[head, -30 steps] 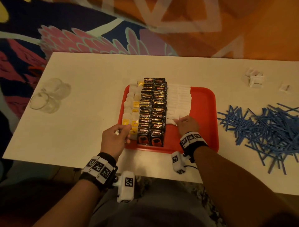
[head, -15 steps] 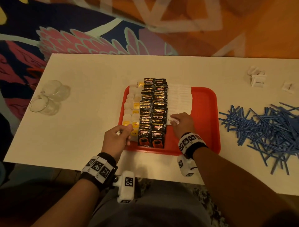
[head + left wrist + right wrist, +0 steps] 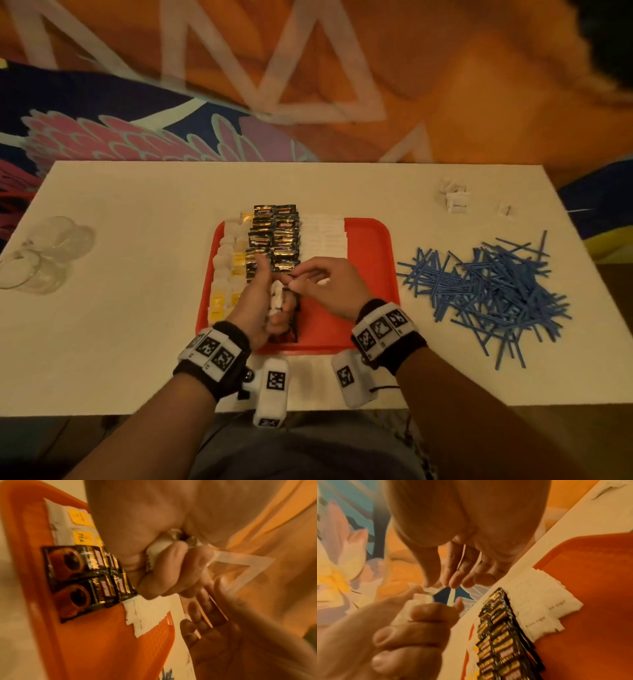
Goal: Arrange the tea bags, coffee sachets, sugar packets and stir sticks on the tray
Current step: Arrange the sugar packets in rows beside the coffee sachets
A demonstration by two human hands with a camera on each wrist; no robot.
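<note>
A red tray [image 3: 371,260] holds a left column of tea bags [image 3: 226,260], black coffee sachets [image 3: 277,233] in the middle and white sugar packets [image 3: 325,236] to their right. My left hand [image 3: 255,305] hovers over the tray's front and grips a small bundle of white sugar packets [image 3: 276,296]; the left wrist view shows its fingers [image 3: 171,572] curled round that bundle [image 3: 157,549]. My right hand [image 3: 298,279] meets it from the right, thumb and fingertips [image 3: 452,580] pinching the top of the bundle [image 3: 421,599]. Blue stir sticks [image 3: 486,284] lie heaped on the table right of the tray.
Several loose white packets [image 3: 457,198] lie at the table's far right. Clear glasses [image 3: 44,253] lie at the left edge. The tray's right third [image 3: 590,601] is bare red plastic. A patterned rug lies beyond the table's far edge.
My right hand has left the sugar row on the tray and moved left to the bundle. My left hand rose from the tray's front left corner towards the middle.
</note>
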